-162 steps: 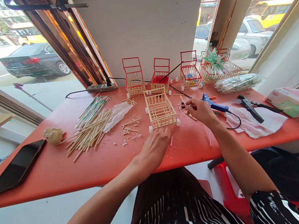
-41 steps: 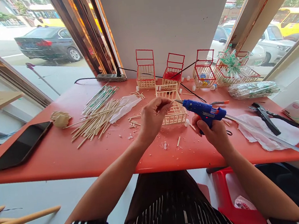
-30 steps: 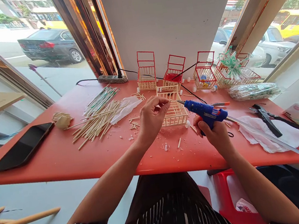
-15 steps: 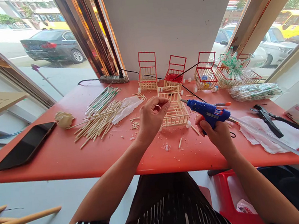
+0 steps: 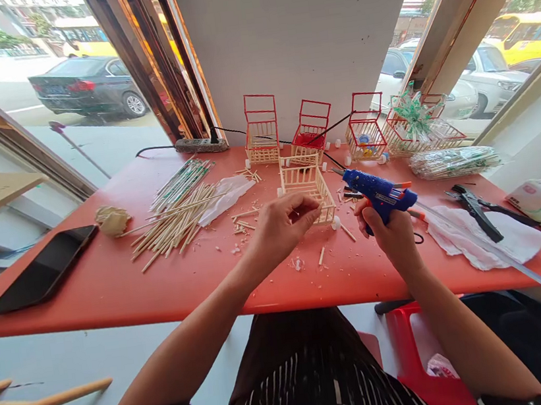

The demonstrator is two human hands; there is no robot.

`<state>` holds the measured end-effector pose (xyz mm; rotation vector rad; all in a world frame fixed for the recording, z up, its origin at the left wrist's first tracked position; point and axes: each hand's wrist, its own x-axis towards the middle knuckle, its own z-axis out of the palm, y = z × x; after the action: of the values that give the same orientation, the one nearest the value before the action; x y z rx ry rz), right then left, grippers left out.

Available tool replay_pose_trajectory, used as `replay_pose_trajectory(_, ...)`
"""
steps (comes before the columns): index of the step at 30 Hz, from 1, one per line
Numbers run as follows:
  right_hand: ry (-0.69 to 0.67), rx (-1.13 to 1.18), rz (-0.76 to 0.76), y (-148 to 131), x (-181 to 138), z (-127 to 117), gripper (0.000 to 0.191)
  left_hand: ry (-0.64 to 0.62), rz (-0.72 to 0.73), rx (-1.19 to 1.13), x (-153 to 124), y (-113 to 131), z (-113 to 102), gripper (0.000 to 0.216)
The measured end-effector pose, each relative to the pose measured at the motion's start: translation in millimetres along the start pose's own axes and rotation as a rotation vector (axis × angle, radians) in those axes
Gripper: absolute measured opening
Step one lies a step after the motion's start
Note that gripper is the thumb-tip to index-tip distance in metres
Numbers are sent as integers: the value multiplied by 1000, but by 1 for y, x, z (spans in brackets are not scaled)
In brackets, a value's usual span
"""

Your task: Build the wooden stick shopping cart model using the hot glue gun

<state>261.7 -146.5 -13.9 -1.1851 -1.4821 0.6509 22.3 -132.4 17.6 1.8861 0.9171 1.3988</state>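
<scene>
My right hand is wrapped round the handle of a blue hot glue gun, its nozzle pointing left over the table. With thumb and fingers pinched together, my left hand hovers at the front of a small cart made of plain wooden sticks. Whatever is in that pinch is too small to make out. The cart stands on white wheels, and my left hand hides part of its near side. A clear glue stick lies to the right of my right hand.
Small carts with red handles line the wall. Left of my left hand lie wooden sticks and a black phone. Black-handled pliers rest on a white cloth at right. A power strip sits at the back.
My left hand has moved down and slightly right, away from the glue gun's nozzle and in front of the cart. The glue gun stays in my right hand, slightly right of where it was.
</scene>
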Motion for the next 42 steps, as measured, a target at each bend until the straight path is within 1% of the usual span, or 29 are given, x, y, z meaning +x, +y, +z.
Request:
replay_pose_trajectory(2,-6,11,-5,-3,0,0,44,-44,-10,36,-7,2,0,10)
replay_pose_trajectory(4,-3,24,-12,-7,1,-1,43,-46,-33,40,-15,1,2,10)
replay_pose_trajectory(9,22,61,4,-11,1,-2,43,-29,-169,-93,-27,-13,16,14)
replay_pose_trajectory(12,8,56,13,-11,-1,-2,42,-26,-212,-199,-23,-17,21,17)
replay_pose_trajectory(15,-22,32,18,-10,-2,-3,41,-15,-229,-261,-12,-18,19,18)
replay_pose_trajectory(17,-50,30,5,-9,-3,-4,41,30,-208,-244,-6,-20,16,17)
replay_pose_trajectory(19,-81,37,-17,-8,-3,-4,41,91,-155,-208,-3,-22,15,13)
replay_pose_trajectory(22,-153,35,-51,-8,-3,-4,39,155,-87,-178,-5,-24,14,10)
replay_pose_trajectory(26,-227,24,-55,-8,-4,-1,31,201,-21,-120,-12,-19,14,12)
replay_pose_trajectory(30,-229,29,-44,-7,-5,0,27,245,11,-87,-13,-15,13,12)
replay_pose_trajectory(39,-226,6,-19,-5,-5,-1,27,255,2,-30,-12,-18,12,15)
replay_pose_trajectory(42,-213,-12,-11,-2,-6,-2,29,263,19,-15,-12,-18,12,14)
